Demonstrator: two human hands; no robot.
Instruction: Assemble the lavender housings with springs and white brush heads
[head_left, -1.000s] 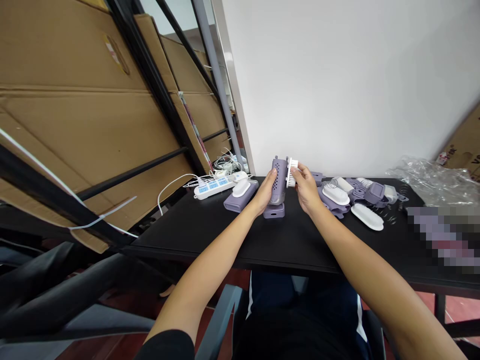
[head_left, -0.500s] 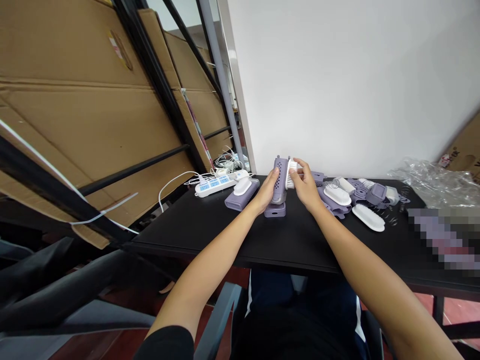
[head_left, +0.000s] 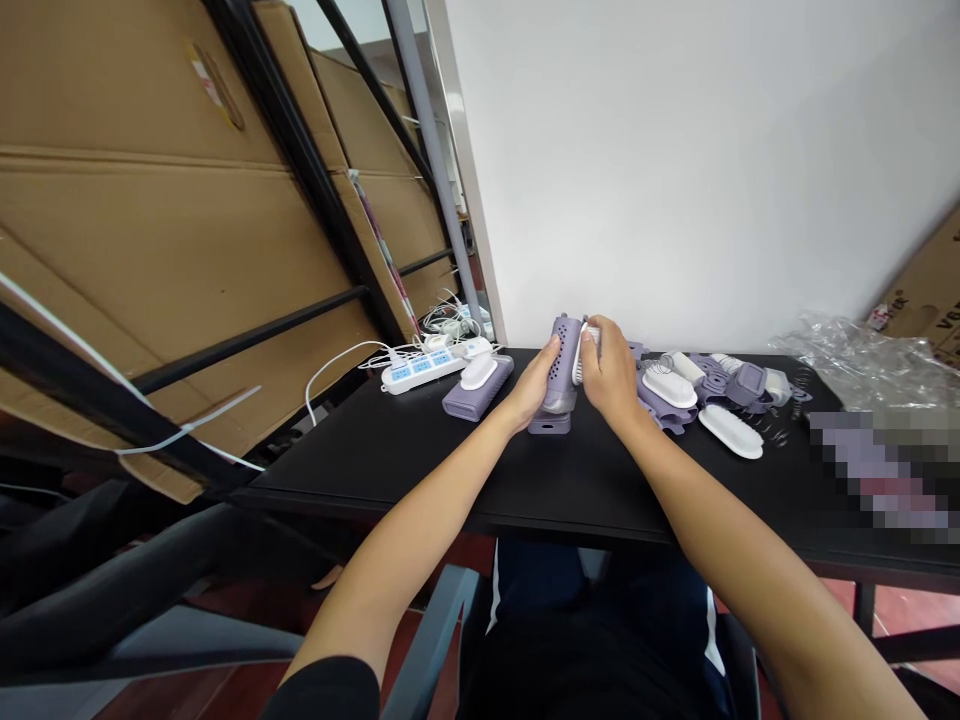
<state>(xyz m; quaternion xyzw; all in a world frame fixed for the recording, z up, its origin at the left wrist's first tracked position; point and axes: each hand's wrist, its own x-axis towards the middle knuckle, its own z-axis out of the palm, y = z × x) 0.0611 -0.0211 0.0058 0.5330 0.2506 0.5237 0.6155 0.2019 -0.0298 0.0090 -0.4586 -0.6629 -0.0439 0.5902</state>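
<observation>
Between my hands stands a purple plastic housing (head_left: 562,362) dotted with small holes, tilted slightly, its lower end clear. My left hand (head_left: 536,382) is closed around its left side, thumb on the holed face. On the housing's right side is a white brush head (head_left: 586,352) with bristles, partly covered by my right hand (head_left: 611,372), whose fingers grip it and press it against the housing. Behind and under the housing a second purple part (head_left: 550,425) lies on the table. To the left rests another purple housing (head_left: 477,392) with a white oval piece (head_left: 478,372) on top.
A white power strip (head_left: 424,370) with cables sits at the table's back left. To the right are several purple parts, white brush heads (head_left: 730,431) and loose springs (head_left: 776,428). Clear plastic wrap (head_left: 874,355) lies at the far right, before a cardboard box (head_left: 926,290).
My right hand has turned and closed further over the brush head, covering more of it. My left hand keeps its hold on the housing. The whole view has shifted slightly.
</observation>
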